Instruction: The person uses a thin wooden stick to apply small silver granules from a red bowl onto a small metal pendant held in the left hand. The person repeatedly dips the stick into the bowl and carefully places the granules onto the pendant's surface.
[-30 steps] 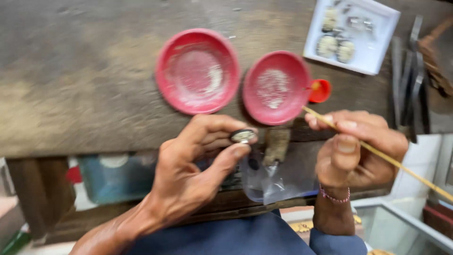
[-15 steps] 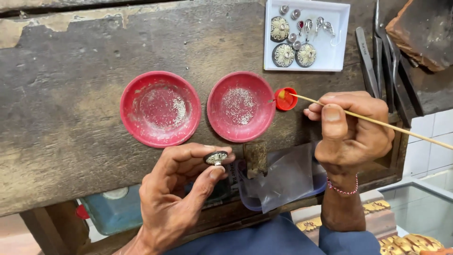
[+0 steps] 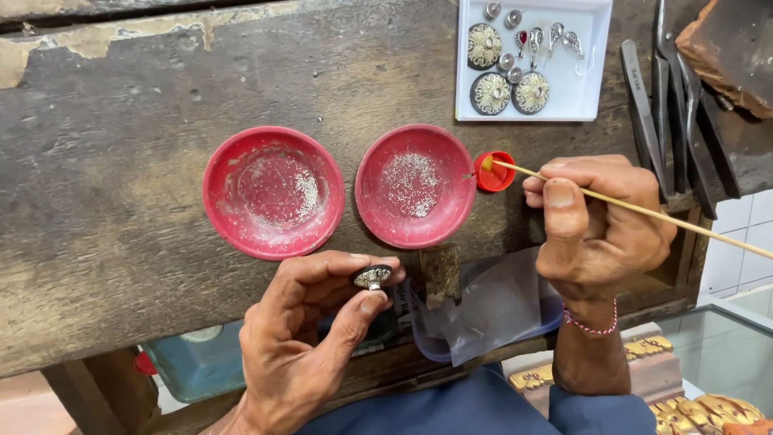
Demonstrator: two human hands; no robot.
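Worn and scarred, the dark wooden tabletop (image 3: 121,161) fills the view, and the person sits at its near edge. Their left hand (image 3: 302,346) is closed in a pinch on a small round ornament (image 3: 373,277), thumb and forefinger gripping it just in front of the right red dish (image 3: 415,185), filigree face turned upward. Their right hand (image 3: 596,221) is shut around a thin wooden stick (image 3: 644,211), held like a pen, its tip resting in the tiny red cap (image 3: 493,171) that touches the right side of that dish. Fine pale grains lie scattered in the dish; a second red dish (image 3: 274,192), just left of it, holds a thinner dusting. Behind and to the right of the right dish sits a white tray (image 3: 584,89) of finished round pieces and small pendants, and further right lie dark metal tools (image 3: 680,121). A crumpled clear bag (image 3: 491,310) hangs below the tabletop edge, in front of the dish. As a judgement, the risks are small ones: the ornament could slip from so slight a pinch and drop past the edge, and a careless sweep of the stick could tip the light cap or flick grains out of the dish.
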